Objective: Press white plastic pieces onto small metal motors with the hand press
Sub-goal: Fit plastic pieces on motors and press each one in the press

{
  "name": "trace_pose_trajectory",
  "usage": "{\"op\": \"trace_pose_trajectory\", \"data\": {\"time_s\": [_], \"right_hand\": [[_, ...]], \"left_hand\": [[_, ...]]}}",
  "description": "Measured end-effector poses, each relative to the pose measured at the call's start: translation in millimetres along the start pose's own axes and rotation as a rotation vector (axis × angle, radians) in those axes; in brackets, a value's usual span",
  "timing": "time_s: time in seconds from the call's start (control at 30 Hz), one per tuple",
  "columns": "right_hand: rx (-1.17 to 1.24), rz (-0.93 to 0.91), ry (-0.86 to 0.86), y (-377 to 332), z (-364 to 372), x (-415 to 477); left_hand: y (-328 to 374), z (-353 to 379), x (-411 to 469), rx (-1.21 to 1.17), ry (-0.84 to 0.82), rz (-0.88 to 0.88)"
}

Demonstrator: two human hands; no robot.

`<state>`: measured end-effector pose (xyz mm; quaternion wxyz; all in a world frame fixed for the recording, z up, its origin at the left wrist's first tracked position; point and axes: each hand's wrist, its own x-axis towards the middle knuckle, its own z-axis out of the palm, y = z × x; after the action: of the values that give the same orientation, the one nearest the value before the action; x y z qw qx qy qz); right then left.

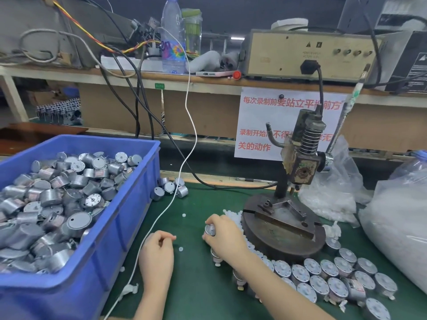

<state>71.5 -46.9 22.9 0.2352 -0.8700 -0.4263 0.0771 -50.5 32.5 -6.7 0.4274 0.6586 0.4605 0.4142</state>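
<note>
One view only: wide-angle, head-worn. It is aimed forward and down onto the green table (196, 294), held close above the left hand (157, 252) and right hand (223, 235); the shelf (208, 80) is framed along the top.

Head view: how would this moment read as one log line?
left hand: pinches white piece | right hand: grips motor, left of press | blue bin: full of motors
</note>
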Motion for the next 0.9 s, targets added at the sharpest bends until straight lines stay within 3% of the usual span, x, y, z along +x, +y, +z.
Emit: {"op": "trace_pose_trajectory", "data": {"time_s": [0.23, 0.33, 0.43, 0.53, 0.9], "right_hand": [[0.02, 0.034, -0.013, 2.4, -8.9, 3.3], [-0.209, 0.008, 0.066, 9.0, -24.3, 6.4], [-0.522, -0.058, -0.03, 16.7, -32.2, 4.0], [-0.659, -0.105, -0.097, 21.9, -31.9, 1.6], [-0.716, -0.181, -0.042, 29.4, -27.2, -3.1]], "left_hand": [[0.3, 0.7, 1.0, 0.009, 0.017, -0.021], [-0.1, 2.0, 1.9, 0.026, 0.018, -0.018], [-1.3, 2.9, 2.4, 0.051, 0.012, 0.0], [-1.1, 2.2, 2.3, 0.051, 0.007, 0.003], [-0.1, 0.2, 1.0, 0.027, -0.007, 0.005]]}}
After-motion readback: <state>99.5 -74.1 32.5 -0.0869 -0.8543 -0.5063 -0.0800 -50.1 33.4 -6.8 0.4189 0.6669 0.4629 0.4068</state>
